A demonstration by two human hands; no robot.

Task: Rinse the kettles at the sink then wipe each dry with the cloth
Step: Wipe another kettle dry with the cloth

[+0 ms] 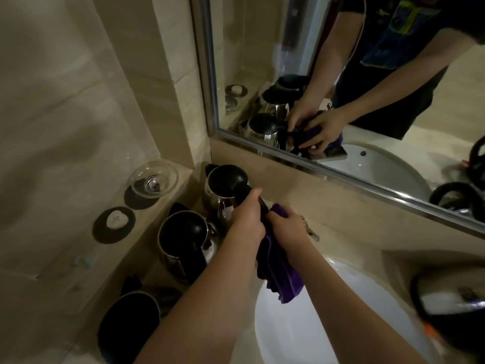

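Head view: a beige stone desk with a white sink, seen from above, mirror on the wall behind.
Left hand (246, 216): fingers curled round the black handle of the far kettle (223, 190), a steel one with a black lid standing at the back of the desk.
Right hand (287, 227): just right of the left grip, touching it, pinching a purple cloth (280, 271) against that same handle; the cloth hangs down below both hands over the sink (301, 332).
Second kettle (183, 243): left of and below the left grip, upright on the desk.
Third kettle (130, 324): nearer the viewer, further left and below, dark and partly cut off.
Tap (311, 231): just right of the right hand.
Glass dish (153, 178): on a ledge well left of both hands.
Mirror (341, 74): above the hands, reflecting arms, kettles and cloth.
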